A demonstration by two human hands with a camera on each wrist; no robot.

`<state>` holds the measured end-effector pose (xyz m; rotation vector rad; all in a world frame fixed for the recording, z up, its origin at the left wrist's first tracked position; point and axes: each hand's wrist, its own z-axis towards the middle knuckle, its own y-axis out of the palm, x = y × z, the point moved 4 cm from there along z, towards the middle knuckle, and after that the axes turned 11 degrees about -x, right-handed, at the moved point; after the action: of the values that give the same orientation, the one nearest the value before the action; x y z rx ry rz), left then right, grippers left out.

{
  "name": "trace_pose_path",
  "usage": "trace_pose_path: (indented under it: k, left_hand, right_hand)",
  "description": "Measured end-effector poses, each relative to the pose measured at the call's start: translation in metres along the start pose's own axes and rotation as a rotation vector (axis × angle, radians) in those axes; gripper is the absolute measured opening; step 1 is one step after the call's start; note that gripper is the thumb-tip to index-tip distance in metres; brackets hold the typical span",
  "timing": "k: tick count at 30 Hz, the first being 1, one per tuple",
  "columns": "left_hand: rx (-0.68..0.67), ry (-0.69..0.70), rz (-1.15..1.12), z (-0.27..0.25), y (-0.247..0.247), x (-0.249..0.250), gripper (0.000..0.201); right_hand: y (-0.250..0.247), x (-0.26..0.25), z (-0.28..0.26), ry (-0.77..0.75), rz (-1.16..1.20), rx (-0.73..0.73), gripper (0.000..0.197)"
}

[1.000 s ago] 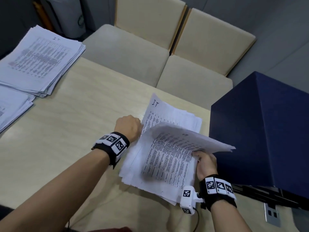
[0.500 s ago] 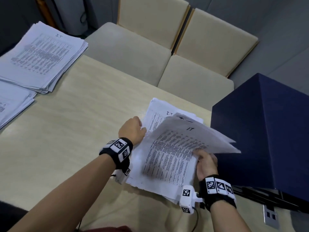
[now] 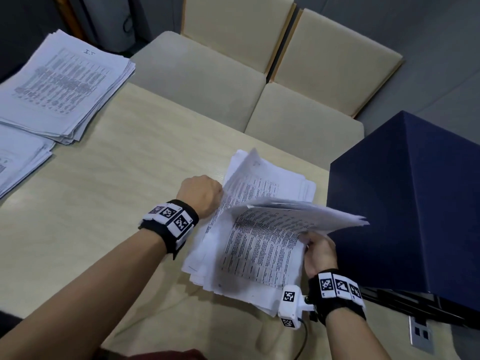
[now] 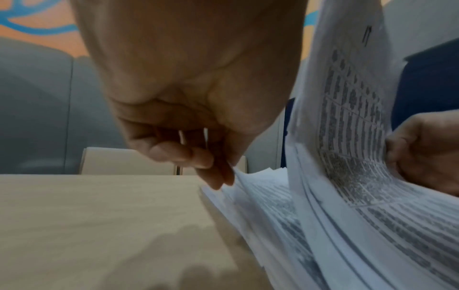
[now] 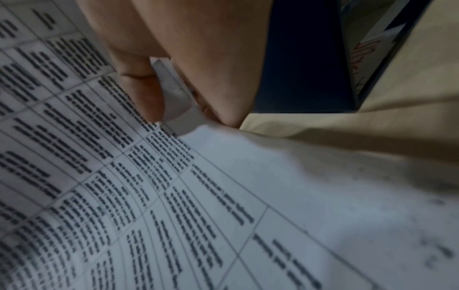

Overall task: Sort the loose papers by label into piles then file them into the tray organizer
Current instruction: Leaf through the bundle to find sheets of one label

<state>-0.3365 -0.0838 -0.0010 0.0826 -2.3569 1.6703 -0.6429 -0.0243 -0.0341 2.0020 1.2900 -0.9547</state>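
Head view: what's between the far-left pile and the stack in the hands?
Between far-left pile and stack: bare tabletop, then the left hand at the stack's edge, per head view.

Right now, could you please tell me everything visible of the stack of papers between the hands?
The stack of papers is white sheets printed with gridded tables of dark text, fanned on the pale table beside a dark blue box. The right hand pinches the upper sheets, which arch upward; curled fingertips of the left hand touch its left edge.
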Motion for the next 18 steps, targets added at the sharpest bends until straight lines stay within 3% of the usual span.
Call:
trace_pose_path:
  k: [4,6,9,11,12,13,14,18]
  left_hand:
    - [-0.051,0.297,-0.453,-0.001,0.0,-0.001,0.016]
    - [-0.111,0.319,-0.773,-0.006,0.005,0.001,0.022]
    - [-0.175,0.249,-1.045,-0.011,0.014,0.006,0.044]
    - [-0.036,0.03,-0.935,-0.007,0.023,0.001,0.042]
    - [0.035,-0.117,-0.811,-0.006,0.025,-0.004,0.027]
    - [0.059,-0.226,-0.693,-0.006,0.027,-0.008,0.014]
    - [0.035,-0.299,-0.594,-0.006,0.029,-0.009,0.019]
    - [-0.074,-0.245,-0.33,0.001,0.033,0.0,0.023]
  right_hand:
    - [0.003,0.002,0.001,-0.018,0.053,-0.005,0.02]
    - [0.002,0.004,-0.002,-0.051,0.079,0.017,0.037]
    - [0.003,0.001,-0.008,-0.069,0.079,0.008,0.027]
    - [0.001,-0.001,-0.006,-0.055,0.062,0.002,0.023]
    - [0.0,-0.001,-0.004,-0.044,0.058,0.012,0.023]
    - [-0.001,-0.002,-0.004,-0.037,0.054,0.022,0.021]
    - [-0.002,-0.002,-0.003,-0.038,0.047,0.039,0.022]
    - [-0.004,-0.005,-0.003,-0.09,0.037,0.064,0.029]
